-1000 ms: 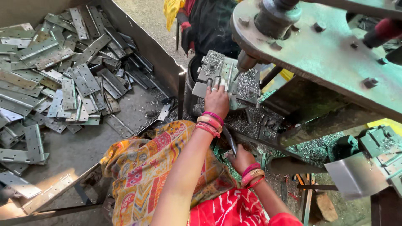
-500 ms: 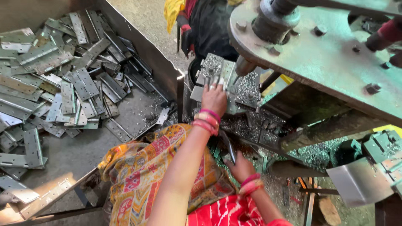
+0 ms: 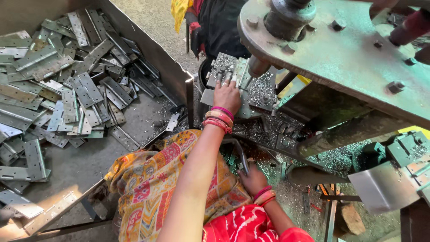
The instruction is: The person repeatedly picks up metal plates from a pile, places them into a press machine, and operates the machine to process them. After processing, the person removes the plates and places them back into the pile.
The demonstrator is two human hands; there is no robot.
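Observation:
My left hand [image 3: 226,95] reaches forward and lies flat on a grey metal hinge [image 3: 222,67], its fingers holding the hinge on the bed of a green press machine [image 3: 340,54], just left of the round punch [image 3: 258,66]. Pink and orange bangles ring that wrist. My right hand [image 3: 252,178] is low by my lap, closed around the end of a bent dark metal lever [image 3: 240,154]. A yellow and red patterned cloth [image 3: 152,188] covers my lap.
A large steel bin [image 3: 148,54] at the left holds several flat hinges [image 3: 67,94]. Metal shavings [image 3: 264,127] litter the press bed. Another person in dark clothes [image 3: 219,27] stands behind the machine. A bent steel chute [image 3: 380,186] juts out at the right.
My left hand stays on the hinge and has slid slightly further in under the press. My right hand keeps its grip on the lever, a little lower.

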